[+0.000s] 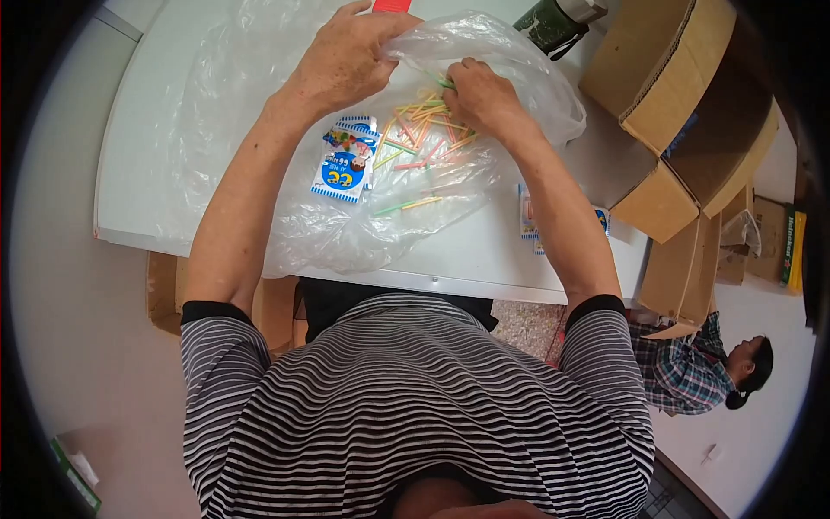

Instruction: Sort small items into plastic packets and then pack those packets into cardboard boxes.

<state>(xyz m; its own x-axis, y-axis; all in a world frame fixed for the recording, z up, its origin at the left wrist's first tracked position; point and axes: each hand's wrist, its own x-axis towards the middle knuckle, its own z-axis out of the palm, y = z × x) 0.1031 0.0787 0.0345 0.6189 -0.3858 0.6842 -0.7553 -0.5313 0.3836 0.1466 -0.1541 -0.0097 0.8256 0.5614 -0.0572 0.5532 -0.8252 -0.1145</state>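
A large clear plastic bag (346, 238) lies spread over the white table. My left hand (346, 59) is closed on the bag's far edge and lifts it. To its right, my right hand (482, 97) reaches in at the bag's mouth, fingers curled round thin coloured sticks; a green one shows at the fingertips. A loose heap of yellow, pink, orange and green sticks (424, 130) lies just left of and nearer than that hand. Beside the heap, blue-and-white printed sachets (341, 164) overlap one another on the bag. More sachets (527, 216) lie partly hidden under my right forearm.
An open cardboard box (648, 112) stands at the table's right side, with its flaps out. A dark green flask (553, 26) lies at the far right, and a red piece (392, 5) at the far edge. Another person (692, 372) in a plaid shirt is at the lower right.
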